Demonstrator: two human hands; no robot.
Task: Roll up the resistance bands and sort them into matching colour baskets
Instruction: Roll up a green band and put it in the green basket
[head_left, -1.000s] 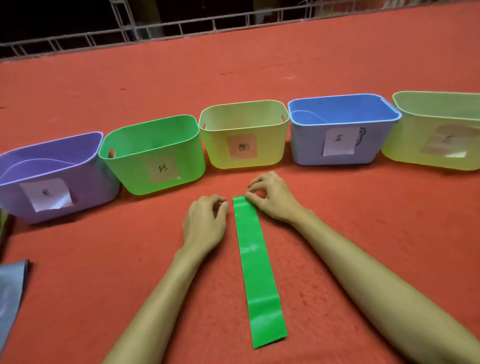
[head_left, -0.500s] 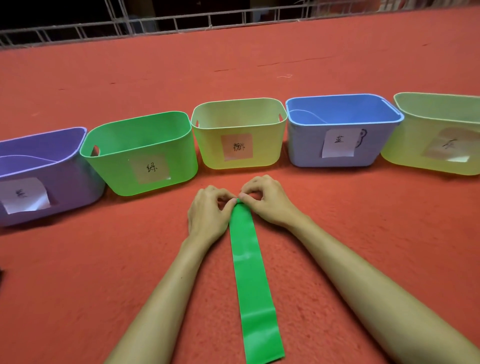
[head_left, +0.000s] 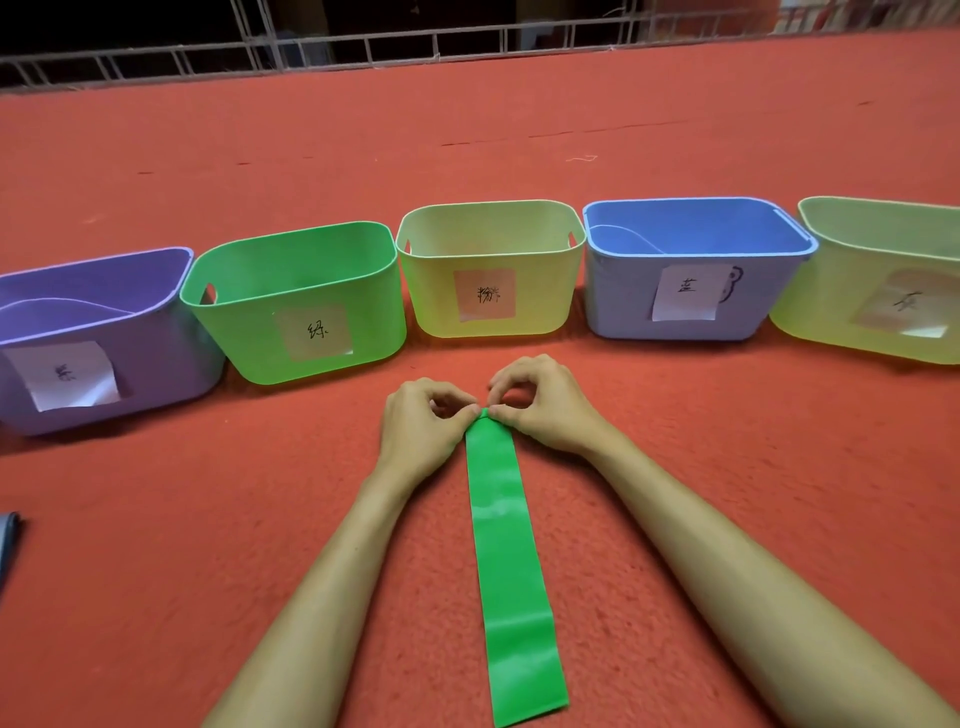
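Pinching the far end of the green band, left hand and right hand meet, near the green basket.

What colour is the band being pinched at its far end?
The band is bright green; the head view shows it clearly.

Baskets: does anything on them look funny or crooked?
Yes, two labels look loose. The paper label on the purple basket sits tilted, and its lower corner is lifting. The paper slip on the blue basket curls away at its right edge.
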